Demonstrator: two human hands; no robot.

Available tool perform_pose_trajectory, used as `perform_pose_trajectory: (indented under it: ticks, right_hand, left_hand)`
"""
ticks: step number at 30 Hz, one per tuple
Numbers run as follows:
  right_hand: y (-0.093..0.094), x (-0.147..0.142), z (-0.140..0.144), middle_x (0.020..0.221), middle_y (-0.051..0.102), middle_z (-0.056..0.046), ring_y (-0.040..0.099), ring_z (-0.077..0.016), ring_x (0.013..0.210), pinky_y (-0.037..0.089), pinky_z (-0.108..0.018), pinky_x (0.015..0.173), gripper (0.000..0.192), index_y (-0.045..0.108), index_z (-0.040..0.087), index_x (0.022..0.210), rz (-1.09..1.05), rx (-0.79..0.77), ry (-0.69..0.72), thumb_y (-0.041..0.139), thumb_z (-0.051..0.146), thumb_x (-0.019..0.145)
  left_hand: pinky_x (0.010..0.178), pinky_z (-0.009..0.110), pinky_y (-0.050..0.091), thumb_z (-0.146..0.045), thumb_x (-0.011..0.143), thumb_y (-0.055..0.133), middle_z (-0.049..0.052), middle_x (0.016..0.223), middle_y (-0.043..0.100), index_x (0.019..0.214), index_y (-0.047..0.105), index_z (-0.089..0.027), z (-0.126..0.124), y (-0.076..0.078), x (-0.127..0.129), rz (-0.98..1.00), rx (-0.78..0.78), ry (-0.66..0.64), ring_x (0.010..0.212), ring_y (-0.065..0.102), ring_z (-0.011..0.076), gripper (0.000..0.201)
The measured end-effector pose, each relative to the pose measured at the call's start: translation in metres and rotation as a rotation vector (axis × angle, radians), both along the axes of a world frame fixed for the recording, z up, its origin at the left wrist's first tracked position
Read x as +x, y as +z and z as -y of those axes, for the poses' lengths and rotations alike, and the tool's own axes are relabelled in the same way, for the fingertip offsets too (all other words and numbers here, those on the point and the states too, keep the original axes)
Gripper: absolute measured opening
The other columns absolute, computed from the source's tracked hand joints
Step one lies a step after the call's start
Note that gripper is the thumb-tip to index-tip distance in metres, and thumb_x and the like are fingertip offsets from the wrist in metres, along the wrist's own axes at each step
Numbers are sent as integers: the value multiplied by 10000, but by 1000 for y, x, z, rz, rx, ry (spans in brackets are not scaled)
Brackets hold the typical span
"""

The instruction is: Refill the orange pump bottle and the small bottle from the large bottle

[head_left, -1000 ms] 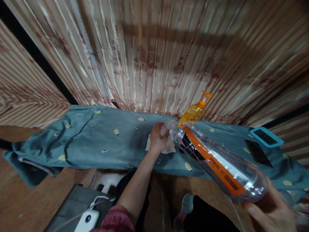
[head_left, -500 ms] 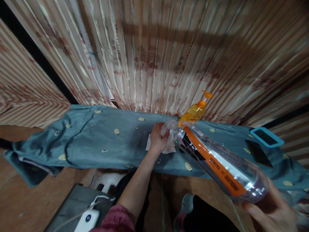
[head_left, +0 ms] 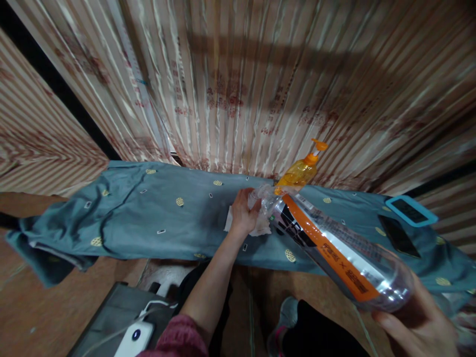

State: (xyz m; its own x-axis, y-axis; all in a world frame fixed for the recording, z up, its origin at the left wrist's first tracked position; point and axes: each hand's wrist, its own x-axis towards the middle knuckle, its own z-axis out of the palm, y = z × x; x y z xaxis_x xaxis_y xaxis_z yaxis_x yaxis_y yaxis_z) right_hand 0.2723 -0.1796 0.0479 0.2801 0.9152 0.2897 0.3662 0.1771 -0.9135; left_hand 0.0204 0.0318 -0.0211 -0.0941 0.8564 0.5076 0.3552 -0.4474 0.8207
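A large clear plastic bottle (head_left: pixel 327 243) with an orange, black and silver label is held tilted, its neck pointing left and its base near me at lower right. My right hand (head_left: pixel 420 317) is closed round the base end. At the other end, my left hand (head_left: pixel 243 213) has its fingers closed at the bottle's neck. Under that hand lies a white tissue (head_left: pixel 263 227) on the grey-green patterned cloth (head_left: pixel 130 213). Just behind the bottle's shoulder stands a yellow pump bottle (head_left: pixel 299 173) with an orange pump head, its lower part hidden.
A blue-framed tablet (head_left: pixel 411 210) and a dark phone (head_left: pixel 399 235) lie at the cloth's right end. Striped curtain (head_left: pixel 230 94) hangs along the back. At lower left, a white power bank (head_left: pixel 136 339) with a cable rests on a grey case (head_left: pixel 107 317).
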Motion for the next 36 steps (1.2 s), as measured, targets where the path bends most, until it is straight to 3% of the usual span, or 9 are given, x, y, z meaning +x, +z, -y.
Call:
perform_pose_trajectory:
  ticks: [8, 14, 17, 22, 26, 31, 36]
  right_hand:
    - [-1, 6, 3, 1390, 682, 5, 708, -232, 1175, 565, -181, 898, 798, 584, 316, 1437, 13, -27, -23, 872, 316, 693]
    - [12, -12, -9, 1305, 719, -119, 654, -443, 1214, 621, -454, 913, 994, 630, 225, 1384, 59, -52, -130, 948, 507, 486]
    - [20, -32, -17, 1283, 726, -130, 647, -454, 1217, 611, -479, 929, 1029, 625, 218, 1379, 64, -31, -110, 942, 560, 462]
    - [16, -28, -16, 1280, 725, -133, 675, -429, 1176, 618, -450, 902, 1018, 606, 212, 1396, 28, -38, -104, 940, 535, 490]
    - [8, -8, -5, 1259, 740, -98, 734, -343, 1067, 636, -329, 798, 938, 608, 230, 1398, -56, -59, -126, 944, 407, 540]
    - [11, -11, -3, 1094, 793, -4, 750, -216, 930, 604, -180, 761, 750, 723, 256, 1194, -154, -36, -179, 959, 278, 482]
    - [13, -18, -5, 1069, 788, 16, 727, -190, 924, 582, -144, 766, 757, 739, 263, 1149, -206, -40, -220, 969, 262, 428]
  left_hand:
    - [893, 389, 535, -351, 925, 582, 95, 1034, 700, 1098, 630, -184, -1, -2, 0, 8, 26, -3, 1011, 677, 262, 245]
    - [893, 392, 533, -351, 927, 574, 98, 1030, 698, 1092, 624, -181, -1, -2, 0, -8, 21, -1, 993, 675, 259, 242]
    - [892, 385, 532, -337, 926, 576, 96, 1030, 698, 1097, 623, -182, -1, -1, -1, -10, 7, 1, 993, 674, 254, 236]
    - [879, 375, 529, -357, 932, 581, 93, 1026, 694, 1106, 627, -179, 0, -1, 0, -19, -17, 5, 989, 674, 252, 253]
    - [883, 369, 527, -365, 932, 583, 84, 1025, 693, 1099, 626, -188, 0, 0, 0, -21, -26, 11, 1001, 673, 250, 247]
    - [884, 379, 527, -346, 920, 582, 87, 1019, 694, 1094, 624, -188, -1, 0, 0, -18, -12, 11, 989, 672, 255, 238]
    - [861, 376, 527, -345, 926, 572, 97, 1015, 692, 1100, 625, -175, 0, -1, 0, -18, -6, 17, 970, 673, 256, 249]
